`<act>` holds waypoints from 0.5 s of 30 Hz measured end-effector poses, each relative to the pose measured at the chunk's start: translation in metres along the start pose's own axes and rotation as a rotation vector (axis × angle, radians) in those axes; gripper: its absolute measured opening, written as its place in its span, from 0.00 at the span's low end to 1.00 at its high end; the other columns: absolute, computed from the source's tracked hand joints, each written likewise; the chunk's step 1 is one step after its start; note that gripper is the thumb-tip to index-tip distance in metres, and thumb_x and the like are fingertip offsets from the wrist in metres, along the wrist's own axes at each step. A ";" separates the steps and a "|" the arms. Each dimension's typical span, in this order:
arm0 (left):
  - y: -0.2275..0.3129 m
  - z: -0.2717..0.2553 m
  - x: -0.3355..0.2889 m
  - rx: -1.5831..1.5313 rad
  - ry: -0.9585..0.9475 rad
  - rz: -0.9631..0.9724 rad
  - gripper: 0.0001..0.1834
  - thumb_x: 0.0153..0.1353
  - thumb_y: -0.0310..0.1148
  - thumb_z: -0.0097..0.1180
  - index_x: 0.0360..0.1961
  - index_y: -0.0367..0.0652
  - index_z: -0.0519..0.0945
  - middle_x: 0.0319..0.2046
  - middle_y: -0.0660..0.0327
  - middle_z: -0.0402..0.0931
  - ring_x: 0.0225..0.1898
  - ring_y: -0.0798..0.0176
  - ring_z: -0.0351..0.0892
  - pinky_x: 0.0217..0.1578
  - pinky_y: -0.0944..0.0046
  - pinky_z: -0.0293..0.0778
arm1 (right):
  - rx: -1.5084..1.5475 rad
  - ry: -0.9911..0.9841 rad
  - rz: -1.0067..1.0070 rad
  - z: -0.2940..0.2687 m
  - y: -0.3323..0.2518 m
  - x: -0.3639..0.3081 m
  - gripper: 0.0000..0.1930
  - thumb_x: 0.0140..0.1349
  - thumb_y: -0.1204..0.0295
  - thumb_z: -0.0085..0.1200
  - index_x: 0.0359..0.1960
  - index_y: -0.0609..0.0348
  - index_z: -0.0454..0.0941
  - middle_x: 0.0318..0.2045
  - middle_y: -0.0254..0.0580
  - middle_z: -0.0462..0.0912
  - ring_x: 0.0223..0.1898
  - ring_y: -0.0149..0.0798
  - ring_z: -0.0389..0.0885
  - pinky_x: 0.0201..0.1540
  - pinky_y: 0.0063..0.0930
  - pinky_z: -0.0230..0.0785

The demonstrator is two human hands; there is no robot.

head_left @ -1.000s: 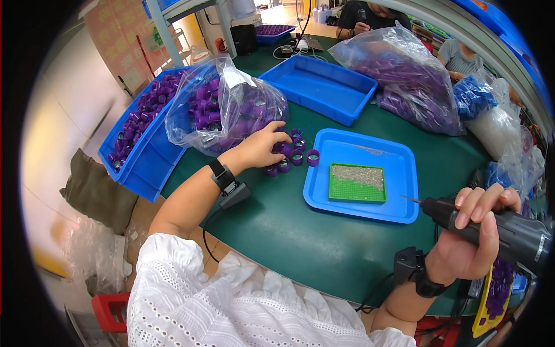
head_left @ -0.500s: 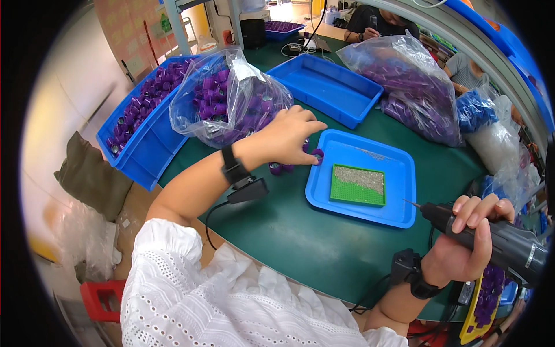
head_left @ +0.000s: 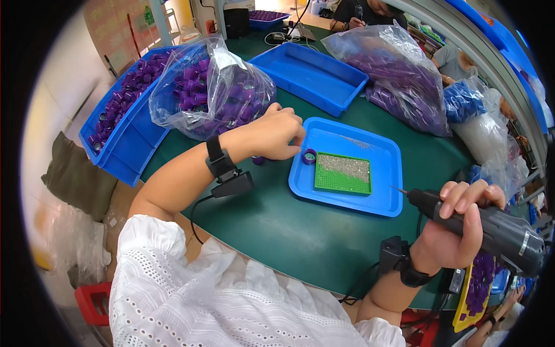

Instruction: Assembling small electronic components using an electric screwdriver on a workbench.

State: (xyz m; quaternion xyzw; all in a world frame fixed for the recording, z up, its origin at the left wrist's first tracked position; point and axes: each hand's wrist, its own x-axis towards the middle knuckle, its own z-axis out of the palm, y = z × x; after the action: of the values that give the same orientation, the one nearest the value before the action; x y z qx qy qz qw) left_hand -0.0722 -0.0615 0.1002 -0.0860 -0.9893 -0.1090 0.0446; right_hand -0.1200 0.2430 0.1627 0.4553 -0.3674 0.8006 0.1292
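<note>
My left hand [head_left: 280,135] is over the left edge of a shallow blue tray [head_left: 347,205], its fingers curled with the tips drawn together. What the fingertips hold, if anything, is hidden. Just beside them, inside the tray, sits a purple cap [head_left: 309,156] with its open ring showing. A green perforated plate [head_left: 341,182] lies in the same tray, partly covered with small grey pieces. More purple caps [head_left: 258,160] lie on the table under my left hand. My right hand [head_left: 457,231] grips a black electric screwdriver [head_left: 491,222], its thin tip pointing left toward the tray.
A blue bin [head_left: 130,147] and a clear bag [head_left: 211,95], both full of purple caps, stand at the left. Behind the tray is a deeper blue tray [head_left: 309,78]. A large bag of purple parts [head_left: 399,81] leans at the back right. People [head_left: 370,14] sit beyond.
The purple cap has moved right and nearer into the tray, beside the green plate. My left hand's fingers have curled in from a wider spread. The whole view has shifted slightly.
</note>
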 end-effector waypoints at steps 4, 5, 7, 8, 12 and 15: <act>-0.003 0.009 -0.001 -0.083 0.117 0.022 0.21 0.39 0.32 0.65 0.40 0.45 0.80 0.36 0.59 0.75 0.45 0.54 0.68 0.51 0.54 0.58 | -0.013 0.013 0.045 0.005 0.005 -0.003 0.20 0.51 0.78 0.48 0.47 0.62 0.63 0.24 0.40 0.69 0.19 0.33 0.69 0.34 0.33 0.65; -0.001 0.013 0.001 -0.030 0.189 0.056 0.30 0.38 0.32 0.66 0.48 0.46 0.75 0.38 0.57 0.74 0.47 0.53 0.67 0.52 0.54 0.58 | -0.014 0.009 0.046 0.006 0.005 -0.004 0.20 0.51 0.78 0.48 0.47 0.62 0.63 0.24 0.40 0.69 0.19 0.33 0.69 0.34 0.33 0.65; 0.004 0.020 0.009 0.016 0.265 0.096 0.38 0.37 0.32 0.68 0.56 0.46 0.70 0.41 0.56 0.74 0.48 0.52 0.66 0.52 0.53 0.57 | -0.043 0.014 0.041 0.007 0.006 -0.005 0.20 0.51 0.77 0.49 0.47 0.61 0.63 0.23 0.40 0.69 0.19 0.32 0.69 0.33 0.33 0.65; 0.007 0.023 0.014 0.072 0.178 0.123 0.42 0.37 0.32 0.68 0.59 0.47 0.66 0.42 0.56 0.74 0.50 0.52 0.65 0.52 0.51 0.57 | -0.049 0.010 0.041 0.007 0.006 -0.005 0.20 0.51 0.77 0.49 0.47 0.61 0.63 0.23 0.40 0.69 0.19 0.32 0.69 0.33 0.33 0.65; 0.004 0.038 0.033 0.166 -0.084 0.101 0.29 0.39 0.33 0.66 0.48 0.44 0.75 0.36 0.57 0.76 0.48 0.54 0.68 0.52 0.45 0.56 | -0.060 0.011 0.027 0.008 0.004 -0.005 0.19 0.51 0.78 0.49 0.47 0.61 0.63 0.23 0.40 0.69 0.18 0.32 0.69 0.33 0.33 0.65; 0.003 0.040 0.036 0.180 -0.164 0.069 0.17 0.41 0.33 0.63 0.35 0.43 0.79 0.29 0.58 0.77 0.43 0.55 0.70 0.50 0.45 0.57 | -0.046 0.014 0.027 0.005 0.005 -0.004 0.19 0.51 0.78 0.48 0.47 0.62 0.63 0.23 0.40 0.69 0.19 0.33 0.69 0.33 0.33 0.65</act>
State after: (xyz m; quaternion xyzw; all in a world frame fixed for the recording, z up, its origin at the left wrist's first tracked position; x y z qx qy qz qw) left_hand -0.1100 -0.0436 0.0656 -0.1240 -0.9919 -0.0110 -0.0250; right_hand -0.1172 0.2365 0.1589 0.4419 -0.3907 0.7967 0.1313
